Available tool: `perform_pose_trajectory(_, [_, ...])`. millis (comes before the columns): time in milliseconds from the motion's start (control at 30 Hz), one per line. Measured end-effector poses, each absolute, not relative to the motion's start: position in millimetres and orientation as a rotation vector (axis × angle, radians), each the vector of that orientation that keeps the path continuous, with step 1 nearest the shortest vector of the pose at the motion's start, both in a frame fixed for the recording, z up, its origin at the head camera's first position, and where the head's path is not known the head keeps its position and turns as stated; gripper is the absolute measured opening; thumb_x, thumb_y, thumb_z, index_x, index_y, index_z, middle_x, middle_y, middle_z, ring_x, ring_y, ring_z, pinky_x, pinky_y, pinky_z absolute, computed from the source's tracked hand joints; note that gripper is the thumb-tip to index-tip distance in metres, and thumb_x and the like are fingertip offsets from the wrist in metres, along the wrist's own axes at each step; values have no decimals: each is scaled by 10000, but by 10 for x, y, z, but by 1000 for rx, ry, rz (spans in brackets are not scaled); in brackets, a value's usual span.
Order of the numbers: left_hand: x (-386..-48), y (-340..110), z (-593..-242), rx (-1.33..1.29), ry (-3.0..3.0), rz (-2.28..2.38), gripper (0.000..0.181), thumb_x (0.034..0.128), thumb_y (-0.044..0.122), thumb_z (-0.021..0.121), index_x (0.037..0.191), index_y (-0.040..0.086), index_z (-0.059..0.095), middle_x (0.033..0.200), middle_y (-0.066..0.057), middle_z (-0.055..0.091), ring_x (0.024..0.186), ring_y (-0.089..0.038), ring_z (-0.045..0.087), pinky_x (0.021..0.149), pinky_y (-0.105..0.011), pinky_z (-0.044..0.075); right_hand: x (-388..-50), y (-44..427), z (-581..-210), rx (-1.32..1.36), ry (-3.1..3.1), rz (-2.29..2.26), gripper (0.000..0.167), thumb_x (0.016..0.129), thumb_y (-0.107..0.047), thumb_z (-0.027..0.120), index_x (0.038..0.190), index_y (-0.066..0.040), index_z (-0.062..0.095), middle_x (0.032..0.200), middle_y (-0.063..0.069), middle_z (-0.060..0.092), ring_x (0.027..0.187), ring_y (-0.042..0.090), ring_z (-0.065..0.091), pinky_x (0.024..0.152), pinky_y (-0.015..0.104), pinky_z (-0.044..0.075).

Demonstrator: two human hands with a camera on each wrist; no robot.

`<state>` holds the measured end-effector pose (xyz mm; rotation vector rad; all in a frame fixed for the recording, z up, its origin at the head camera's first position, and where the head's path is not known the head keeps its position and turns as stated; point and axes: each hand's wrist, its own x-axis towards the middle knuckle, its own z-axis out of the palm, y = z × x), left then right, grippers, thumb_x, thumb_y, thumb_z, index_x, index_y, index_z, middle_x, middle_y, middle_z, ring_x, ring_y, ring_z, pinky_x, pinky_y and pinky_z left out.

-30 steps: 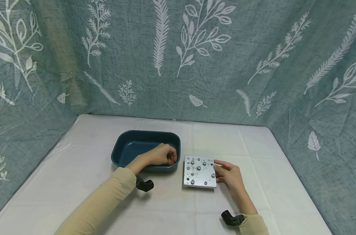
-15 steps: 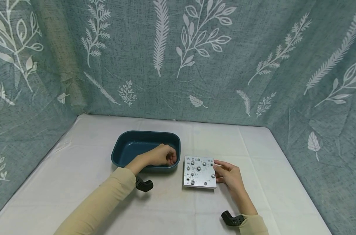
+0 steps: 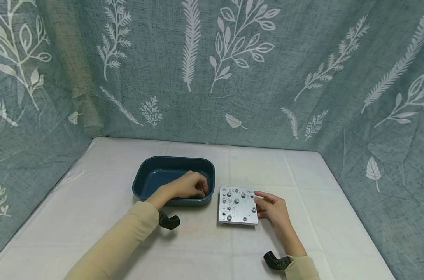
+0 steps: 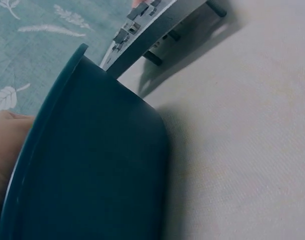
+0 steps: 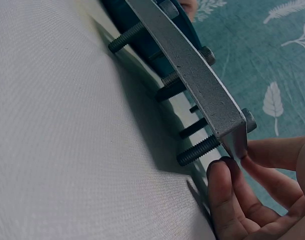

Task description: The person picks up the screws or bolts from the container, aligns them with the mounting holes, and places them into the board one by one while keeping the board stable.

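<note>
A square silver metal plate (image 3: 237, 210) sits on the white table, with several socket-head bolts set in its top. Below it, in the right wrist view, threaded bolt shanks (image 5: 197, 150) stick out and hold it off the cloth. My right hand (image 3: 275, 210) grips the plate's right edge between thumb and fingers. To the left stands a dark blue tray (image 3: 152, 179). My left hand (image 3: 189, 184) reaches over its near rim into the right end, fingers curled downward. Its fingertips are hidden, so whatever they touch or pinch does not show.
White cloth covers the table (image 3: 205, 249). A grey-green curtain (image 3: 163, 70) with white leaf prints hangs behind and at both sides. Black wrist mounts (image 3: 169, 221) sit on both forearms. A narrow gap separates tray and plate.
My left hand has shifted slightly left inside the tray over the last half second. The right hand and the metal plate have stayed in place.
</note>
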<state>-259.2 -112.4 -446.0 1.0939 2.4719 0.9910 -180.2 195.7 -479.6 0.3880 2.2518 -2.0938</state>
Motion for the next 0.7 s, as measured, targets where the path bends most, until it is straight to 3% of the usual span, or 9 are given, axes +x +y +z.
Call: perform_pose_trajectory(700, [-2496,-1137,-4359,1024,2580,1194,70,903,109,733,969,130,725,926,65,694,864,-83,641,763,-296,531,-1791,1953,-4781,403,2251,-2078,300,909,-52,685,1206,-4,680,899,126,699,687,187,654,553,259,547])
